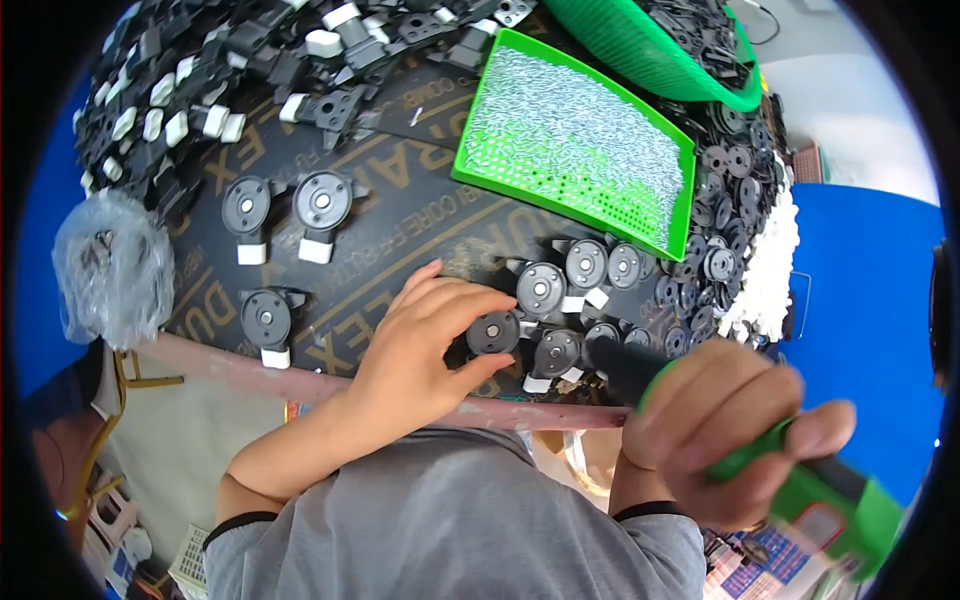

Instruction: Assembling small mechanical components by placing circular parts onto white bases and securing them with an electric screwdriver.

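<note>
My left hand (425, 335) curves its thumb and fingers around a round black disc (493, 333) on the dark tabletop, pinching its rim. A green and black cordless power screwdriver (845, 505) is in my right hand (720, 420), fingers wrapped around its grip. The tool's black nose (625, 368) points left, over a cluster of black disc assemblies with white tabs; its tip is hard to make out. One disc assembly (541, 288) of that cluster lies just beyond my left fingertips. Farther left, three similar pieces lie apart, among them a disc assembly (267, 318) near the front edge.
A green tray (575, 213) of small silver screws stands at the far middle, beside a green basket (640, 50) of black parts. Black brackets with white ends (330, 110) heap at far left. Loose black discs (718, 262) and white pieces (765, 275) line the right; a plastic bag (112, 268) sits left.
</note>
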Tool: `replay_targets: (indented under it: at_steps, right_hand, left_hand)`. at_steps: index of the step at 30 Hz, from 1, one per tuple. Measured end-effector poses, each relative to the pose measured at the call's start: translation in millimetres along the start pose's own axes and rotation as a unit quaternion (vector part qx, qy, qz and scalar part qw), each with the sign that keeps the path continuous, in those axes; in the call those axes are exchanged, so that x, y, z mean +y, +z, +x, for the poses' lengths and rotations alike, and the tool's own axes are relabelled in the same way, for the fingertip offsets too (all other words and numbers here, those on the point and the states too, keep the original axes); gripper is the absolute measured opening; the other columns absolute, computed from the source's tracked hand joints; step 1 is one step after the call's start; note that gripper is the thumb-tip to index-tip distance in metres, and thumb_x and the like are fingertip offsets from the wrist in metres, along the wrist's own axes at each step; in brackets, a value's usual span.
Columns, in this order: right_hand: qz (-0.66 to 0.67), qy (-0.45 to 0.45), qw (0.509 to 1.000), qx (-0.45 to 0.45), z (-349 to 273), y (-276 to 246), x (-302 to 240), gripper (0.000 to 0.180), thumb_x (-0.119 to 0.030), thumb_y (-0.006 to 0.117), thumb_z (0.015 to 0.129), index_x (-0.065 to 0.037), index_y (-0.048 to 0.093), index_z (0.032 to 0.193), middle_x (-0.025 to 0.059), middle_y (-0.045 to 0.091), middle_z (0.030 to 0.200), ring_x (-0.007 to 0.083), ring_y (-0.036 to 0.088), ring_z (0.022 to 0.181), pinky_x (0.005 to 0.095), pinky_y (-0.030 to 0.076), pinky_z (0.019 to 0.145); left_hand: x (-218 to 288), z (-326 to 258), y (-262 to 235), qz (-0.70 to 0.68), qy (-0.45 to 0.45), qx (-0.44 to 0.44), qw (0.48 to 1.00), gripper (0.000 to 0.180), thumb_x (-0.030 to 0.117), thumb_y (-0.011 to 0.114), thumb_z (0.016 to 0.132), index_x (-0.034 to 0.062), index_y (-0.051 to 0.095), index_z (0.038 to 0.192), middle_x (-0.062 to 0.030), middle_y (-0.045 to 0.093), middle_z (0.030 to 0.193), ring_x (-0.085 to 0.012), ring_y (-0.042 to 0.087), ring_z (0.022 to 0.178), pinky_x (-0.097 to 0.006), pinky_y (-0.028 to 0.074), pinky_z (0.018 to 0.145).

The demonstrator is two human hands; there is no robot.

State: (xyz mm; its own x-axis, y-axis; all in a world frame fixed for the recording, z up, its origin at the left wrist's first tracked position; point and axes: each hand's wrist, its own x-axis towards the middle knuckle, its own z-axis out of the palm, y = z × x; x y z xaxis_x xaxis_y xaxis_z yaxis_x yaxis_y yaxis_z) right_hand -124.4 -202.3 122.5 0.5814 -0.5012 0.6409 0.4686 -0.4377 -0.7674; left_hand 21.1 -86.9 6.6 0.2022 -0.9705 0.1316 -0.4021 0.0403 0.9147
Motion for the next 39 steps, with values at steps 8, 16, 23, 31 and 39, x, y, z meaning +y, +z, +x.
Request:
replay_targets:
  at_steps: [8,16,23,31,39]
  right_hand:
    - [-0.018,0.041,0.998,-0.038,-18,16,19,0.028,-0.018,0.061,0.096,-0.008,0.037,0.106,0.0076,0.054,0.064,0.0179,0.053,0.046,0.0334,0.050,0.045]
    - [-0.002,0.064,0.989,-0.135,-5,9,25,0.030,-0.017,0.064,0.095,-0.008,0.037,0.103,0.0071,0.055,0.060,0.0184,0.051,0.044,0.0350,0.049,0.046]
    - [-0.040,0.056,0.994,-0.080,-13,10,25,0.028,-0.010,0.062,0.094,-0.007,0.039,0.109,0.0093,0.059,0.067,0.0200,0.055,0.049,0.0373,0.052,0.049]
    - [-0.036,-0.027,0.977,0.209,22,-46,46,0.014,-0.011,0.049,0.098,-0.012,0.043,0.111,0.0040,0.046,0.058,0.0147,0.043,0.044,0.0310,0.042,0.042]
    - [-0.063,0.004,0.979,0.196,15,-63,93,0.017,-0.011,0.052,0.095,-0.009,0.044,0.110,0.0041,0.045,0.058,0.0150,0.045,0.045,0.0306,0.042,0.043]
  left_hand:
    - [-2,-3,1,0.002,0.000,0.007,1.000,0.046,0.015,0.080,0.074,0.0082,0.063,0.116,-0.0105,0.065,0.109,-0.0298,0.060,0.108,-0.051,0.035,0.109]
    - [-1,0,0,0.010,0.003,0.006,1.000,0.046,0.015,0.080,0.074,0.0075,0.063,0.116,-0.0107,0.065,0.108,-0.0304,0.061,0.105,-0.051,0.035,0.109]
    - [2,-1,3,0.007,0.006,0.014,1.000,0.045,0.018,0.080,0.074,0.0065,0.063,0.115,-0.0107,0.066,0.108,-0.0307,0.062,0.101,-0.050,0.039,0.106]
    - [-1,0,5,0.029,0.033,-0.007,0.999,0.055,0.023,0.081,0.073,0.0044,0.060,0.121,-0.0107,0.064,0.118,-0.0310,0.059,0.110,-0.052,0.038,0.106]
    - [2,2,2,0.027,0.011,0.002,1.000,0.064,0.023,0.085,0.069,0.0044,0.057,0.124,-0.0124,0.062,0.122,-0.0310,0.058,0.115,-0.052,0.035,0.109]
